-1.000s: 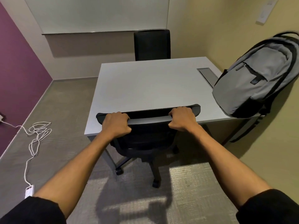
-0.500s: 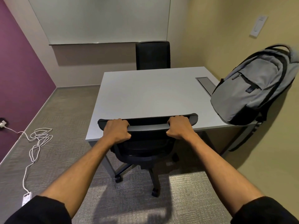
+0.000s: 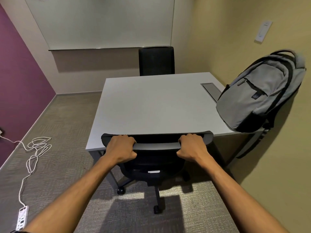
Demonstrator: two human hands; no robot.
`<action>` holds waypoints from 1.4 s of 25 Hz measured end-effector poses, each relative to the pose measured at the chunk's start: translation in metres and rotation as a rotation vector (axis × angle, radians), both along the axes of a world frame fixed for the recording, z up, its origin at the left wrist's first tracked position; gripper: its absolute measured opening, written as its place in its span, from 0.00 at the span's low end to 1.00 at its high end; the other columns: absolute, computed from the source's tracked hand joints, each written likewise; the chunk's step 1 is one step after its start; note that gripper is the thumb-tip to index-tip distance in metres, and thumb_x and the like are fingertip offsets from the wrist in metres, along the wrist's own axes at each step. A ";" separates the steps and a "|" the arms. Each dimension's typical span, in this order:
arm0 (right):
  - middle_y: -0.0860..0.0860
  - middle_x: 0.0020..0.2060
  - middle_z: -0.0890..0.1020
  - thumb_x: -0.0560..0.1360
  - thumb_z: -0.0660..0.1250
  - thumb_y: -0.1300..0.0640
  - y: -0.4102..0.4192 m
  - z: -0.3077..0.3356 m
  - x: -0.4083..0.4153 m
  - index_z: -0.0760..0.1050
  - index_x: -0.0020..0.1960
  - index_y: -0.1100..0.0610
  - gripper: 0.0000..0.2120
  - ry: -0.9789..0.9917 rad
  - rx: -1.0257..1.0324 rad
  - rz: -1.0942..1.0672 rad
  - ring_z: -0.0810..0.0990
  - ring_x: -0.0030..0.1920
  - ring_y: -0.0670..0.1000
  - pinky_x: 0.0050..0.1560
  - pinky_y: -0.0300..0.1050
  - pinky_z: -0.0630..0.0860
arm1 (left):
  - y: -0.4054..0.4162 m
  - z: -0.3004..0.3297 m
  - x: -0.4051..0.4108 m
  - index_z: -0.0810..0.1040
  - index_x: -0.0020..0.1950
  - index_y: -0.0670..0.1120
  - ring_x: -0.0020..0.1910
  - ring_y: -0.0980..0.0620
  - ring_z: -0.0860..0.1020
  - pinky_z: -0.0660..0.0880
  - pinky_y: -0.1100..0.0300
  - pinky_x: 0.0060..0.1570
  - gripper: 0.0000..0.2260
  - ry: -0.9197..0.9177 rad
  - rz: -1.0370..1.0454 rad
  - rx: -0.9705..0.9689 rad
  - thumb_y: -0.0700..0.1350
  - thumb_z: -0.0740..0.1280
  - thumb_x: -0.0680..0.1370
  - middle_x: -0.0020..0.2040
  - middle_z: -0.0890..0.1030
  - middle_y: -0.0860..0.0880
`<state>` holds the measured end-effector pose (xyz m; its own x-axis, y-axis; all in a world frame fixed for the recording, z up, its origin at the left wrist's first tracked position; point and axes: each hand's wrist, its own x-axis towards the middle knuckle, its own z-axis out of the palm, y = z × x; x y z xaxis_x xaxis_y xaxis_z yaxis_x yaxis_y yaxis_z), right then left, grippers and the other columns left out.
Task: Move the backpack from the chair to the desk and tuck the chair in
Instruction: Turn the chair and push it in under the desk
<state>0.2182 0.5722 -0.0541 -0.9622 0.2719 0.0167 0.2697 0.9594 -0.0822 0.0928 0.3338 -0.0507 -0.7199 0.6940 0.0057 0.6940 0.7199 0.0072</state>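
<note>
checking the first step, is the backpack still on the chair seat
No, the backpack stands on the desk, leaning against the wall, away from the chair.

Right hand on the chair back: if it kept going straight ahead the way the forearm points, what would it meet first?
The right hand grips the chair top rail, which already overlaps the desk edge. Straight ahead it would probably meet that front edge first; depth is unclear.

Small office: desk [image 3: 151, 105]; whiteboard [image 3: 104, 22]
</note>
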 end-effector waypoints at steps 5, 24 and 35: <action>0.46 0.27 0.75 0.62 0.66 0.51 0.012 0.002 0.009 0.80 0.40 0.52 0.09 -0.008 0.013 -0.026 0.73 0.31 0.52 0.36 0.42 0.68 | 0.015 -0.001 0.003 0.83 0.46 0.49 0.34 0.47 0.79 0.74 0.57 0.35 0.14 -0.005 -0.021 -0.017 0.49 0.65 0.63 0.32 0.81 0.49; 0.53 0.42 0.86 0.64 0.67 0.51 0.078 0.009 -0.024 0.82 0.59 0.52 0.23 -0.028 0.059 -0.056 0.82 0.43 0.55 0.47 0.46 0.76 | 0.074 0.000 -0.013 0.83 0.47 0.47 0.31 0.47 0.75 0.69 0.58 0.33 0.14 0.028 -0.002 0.070 0.48 0.64 0.65 0.32 0.78 0.48; 0.53 0.49 0.85 0.67 0.68 0.52 0.090 0.013 -0.024 0.79 0.62 0.52 0.23 -0.032 0.006 -0.100 0.81 0.49 0.55 0.49 0.47 0.76 | 0.091 0.001 -0.007 0.82 0.50 0.46 0.38 0.47 0.79 0.78 0.54 0.43 0.13 -0.057 0.057 0.069 0.48 0.66 0.68 0.40 0.83 0.47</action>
